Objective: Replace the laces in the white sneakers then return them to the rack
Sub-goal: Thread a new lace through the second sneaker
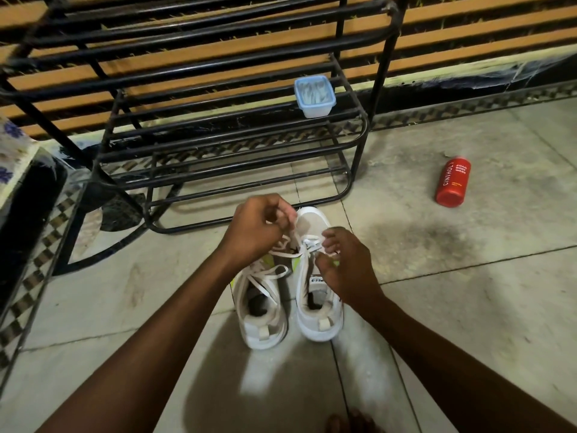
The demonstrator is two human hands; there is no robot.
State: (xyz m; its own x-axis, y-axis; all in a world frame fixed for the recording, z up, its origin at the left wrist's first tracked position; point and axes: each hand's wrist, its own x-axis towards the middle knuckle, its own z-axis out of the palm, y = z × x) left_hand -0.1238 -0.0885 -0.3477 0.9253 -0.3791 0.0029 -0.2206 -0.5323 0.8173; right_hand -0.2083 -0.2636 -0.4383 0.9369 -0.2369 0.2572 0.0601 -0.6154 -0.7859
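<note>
Fingers (281, 210) of the left hand (254, 228) curl round a lace (307, 245), pinching it. The right hand (346, 267) pinches another strand, its fingertips blurred. Both hands hide much of the lacing on the sneakers (265, 310), which stand paired on the floor (437, 307) just before the rack (218, 145).

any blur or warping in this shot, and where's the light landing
Head view: wide-angle warp bows the rack bars; motion smears the fingers of the left hand and right hand and the lace they pinch; the red bottle label is sharp; a bright patch hits the floor behind the white sneakers, arm shadows beside it.
</note>
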